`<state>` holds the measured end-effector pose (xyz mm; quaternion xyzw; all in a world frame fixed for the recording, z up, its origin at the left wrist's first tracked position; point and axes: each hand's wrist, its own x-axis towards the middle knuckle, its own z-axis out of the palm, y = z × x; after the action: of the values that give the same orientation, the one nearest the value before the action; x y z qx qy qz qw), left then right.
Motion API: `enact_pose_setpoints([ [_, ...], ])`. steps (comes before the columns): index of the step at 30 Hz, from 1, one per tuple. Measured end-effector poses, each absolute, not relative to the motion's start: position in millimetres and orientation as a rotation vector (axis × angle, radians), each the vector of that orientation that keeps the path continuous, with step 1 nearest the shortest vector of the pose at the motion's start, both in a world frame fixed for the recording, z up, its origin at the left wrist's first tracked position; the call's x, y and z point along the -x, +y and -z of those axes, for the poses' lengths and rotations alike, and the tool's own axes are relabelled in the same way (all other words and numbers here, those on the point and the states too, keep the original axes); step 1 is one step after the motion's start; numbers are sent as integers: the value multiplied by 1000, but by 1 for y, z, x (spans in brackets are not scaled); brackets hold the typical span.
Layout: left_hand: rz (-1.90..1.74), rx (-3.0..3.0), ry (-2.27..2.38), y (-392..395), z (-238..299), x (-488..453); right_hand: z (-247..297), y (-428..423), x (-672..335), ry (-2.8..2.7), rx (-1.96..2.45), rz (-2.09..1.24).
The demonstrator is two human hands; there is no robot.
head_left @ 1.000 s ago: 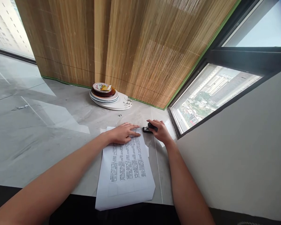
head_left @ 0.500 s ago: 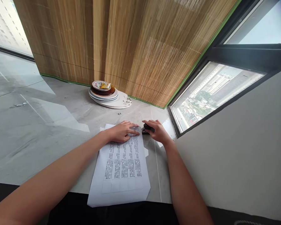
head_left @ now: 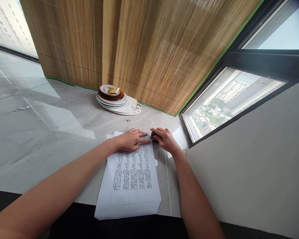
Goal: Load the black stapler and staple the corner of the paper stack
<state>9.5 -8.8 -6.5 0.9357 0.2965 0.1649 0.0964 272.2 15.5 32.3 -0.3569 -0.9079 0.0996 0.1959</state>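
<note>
As two hands (head_left: 131,140) (head_left: 165,140) lie close, one stapler (head_left: 153,136) gripped, one page (head_left: 131,177) pressed

Papers (head_left: 129,186) on desk (head_left: 52,159), overhanging near edge; left hand (head_left: 132,140) on their far end. Stapler (head_left: 153,135) at right, in right hand (head_left: 166,139). Plate stack (head_left: 113,99) behind, before blind (head_left: 129,43).

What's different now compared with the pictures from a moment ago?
The right hand has brought the black stapler leftward, from beside the papers to their right edge, near the far end. The papers' near end has swung slightly left. Nothing was taken hold of or let go: the right hand still holds the stapler, the left hand still lies spread on the papers. The plates stayed put.
</note>
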Motion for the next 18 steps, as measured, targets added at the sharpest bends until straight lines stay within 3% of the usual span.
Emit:
enact_pose_setpoints([
  [18,-505,-2800,885,-8,10,-10,-29,14,-263,-2568,1050,-202],
])
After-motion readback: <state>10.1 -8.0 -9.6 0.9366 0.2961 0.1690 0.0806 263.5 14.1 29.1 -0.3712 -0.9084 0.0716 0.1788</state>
